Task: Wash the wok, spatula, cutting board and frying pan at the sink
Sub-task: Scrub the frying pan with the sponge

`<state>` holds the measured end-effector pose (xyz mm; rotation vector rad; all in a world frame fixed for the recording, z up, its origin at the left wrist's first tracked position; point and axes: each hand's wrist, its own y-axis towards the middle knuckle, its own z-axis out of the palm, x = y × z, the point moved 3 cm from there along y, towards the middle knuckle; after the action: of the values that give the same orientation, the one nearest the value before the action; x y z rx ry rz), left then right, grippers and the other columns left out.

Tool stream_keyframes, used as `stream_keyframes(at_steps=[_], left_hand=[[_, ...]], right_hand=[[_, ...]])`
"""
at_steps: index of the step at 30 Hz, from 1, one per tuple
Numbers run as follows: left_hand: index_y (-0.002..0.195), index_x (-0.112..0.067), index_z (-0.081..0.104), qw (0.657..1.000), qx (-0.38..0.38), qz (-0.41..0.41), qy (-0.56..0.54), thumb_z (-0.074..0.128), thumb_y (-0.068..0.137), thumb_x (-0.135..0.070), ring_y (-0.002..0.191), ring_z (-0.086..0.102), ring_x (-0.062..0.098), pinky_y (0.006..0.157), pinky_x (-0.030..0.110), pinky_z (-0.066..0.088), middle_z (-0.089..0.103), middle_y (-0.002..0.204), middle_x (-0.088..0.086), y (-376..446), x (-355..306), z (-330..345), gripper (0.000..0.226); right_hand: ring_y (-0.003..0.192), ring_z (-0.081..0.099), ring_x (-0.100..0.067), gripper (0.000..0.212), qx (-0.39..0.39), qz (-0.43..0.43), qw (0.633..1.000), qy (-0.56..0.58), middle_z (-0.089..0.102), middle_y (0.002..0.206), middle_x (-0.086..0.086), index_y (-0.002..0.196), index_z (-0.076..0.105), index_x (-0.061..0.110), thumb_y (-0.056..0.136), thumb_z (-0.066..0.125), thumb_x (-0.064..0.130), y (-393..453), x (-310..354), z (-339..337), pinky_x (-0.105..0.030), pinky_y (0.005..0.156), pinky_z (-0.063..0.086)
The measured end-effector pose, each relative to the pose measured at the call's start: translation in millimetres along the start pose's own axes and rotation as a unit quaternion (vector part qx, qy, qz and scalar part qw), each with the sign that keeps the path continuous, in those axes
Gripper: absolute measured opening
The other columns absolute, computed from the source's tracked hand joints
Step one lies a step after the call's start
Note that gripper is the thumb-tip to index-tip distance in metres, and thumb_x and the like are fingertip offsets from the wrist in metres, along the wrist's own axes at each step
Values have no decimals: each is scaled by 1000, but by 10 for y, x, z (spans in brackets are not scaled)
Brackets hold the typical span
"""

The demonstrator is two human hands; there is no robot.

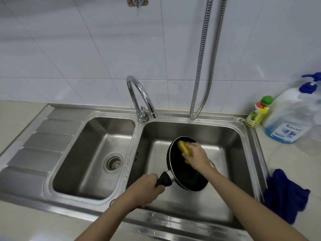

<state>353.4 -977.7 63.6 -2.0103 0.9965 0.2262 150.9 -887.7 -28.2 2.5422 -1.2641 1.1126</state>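
Left hand [147, 189]: closed around black handle [164, 180] of pan [186, 178]. Right hand [195, 156]: gripping yellow sponge [183, 146], pressed against dark inner face of pan. Pan: tilted, held inside right basin of sink [243, 145], below tap [140, 96]. Left basin: drain strainer [113, 163] at bottom. Behind right basin: looped metal hose [202, 66] against tiled wall. Worktop [286, 162], right of sink: yellow bottle [258, 112], large pump bottle [291, 117], blue cloth [284, 193] at sink edge.

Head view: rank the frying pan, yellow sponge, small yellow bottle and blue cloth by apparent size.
1. Blue cloth and frying pan: similar; the cloth is nearer the camera, so unranked.
2. Small yellow bottle.
3. Yellow sponge, partly under the right hand.
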Motion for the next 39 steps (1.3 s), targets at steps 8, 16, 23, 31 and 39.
stream_keyframes(at_steps=[8, 16, 23, 31, 39], left_hand=[[99, -6, 49, 981, -9, -59, -187, 54, 92, -23, 43, 40, 10, 38, 23, 33, 51, 67, 4, 86, -11, -64, 19], [89, -11, 42, 980, -32, 26, 193, 45, 95, -26, 71, 49, 23, 59, 29, 36, 53, 86, 8, 33, -199, -48, 16], [90, -6, 53, 990, -18, -28, -135, 55, 90, -23, 36, 40, 10, 35, 21, 31, 53, 63, 4, 14, -42, -202, 17], [84, -11, 48, 993, -48, -18, -105, 53, 90, -22, 34, 41, 10, 36, 22, 34, 53, 65, 4, 23, -82, -125, 13], [87, -7, 54, 985, -47, -15, -166, 56, 90, -22, 33, 38, 7, 35, 19, 30, 52, 61, 5, -60, 20, -158, 15]], right_hand=[[97, 62, -21, 34, 177, 27, 981, -80, 67, 103, -3, 115, 64, 29, 82, 57, 31, -340, -44, -79, -28, 82, 47], [106, 58, -24, 38, -65, 15, 980, 186, 57, 117, -3, 123, 61, 15, 87, 66, 26, -127, 155, 28, -37, 94, 48], [107, 50, -32, 41, -37, -38, 963, -265, 48, 133, -6, 134, 50, 23, 93, 50, 33, -168, -180, -34, -38, 89, 42], [99, 60, -7, 34, 99, -22, 974, 200, 65, 113, 7, 121, 64, 26, 87, 63, 28, -355, 461, 22, -20, 88, 45], [107, 49, -34, 39, -70, -4, 966, -248, 50, 129, -9, 128, 56, 21, 91, 54, 34, -15, 81, -91, -37, 88, 41]])
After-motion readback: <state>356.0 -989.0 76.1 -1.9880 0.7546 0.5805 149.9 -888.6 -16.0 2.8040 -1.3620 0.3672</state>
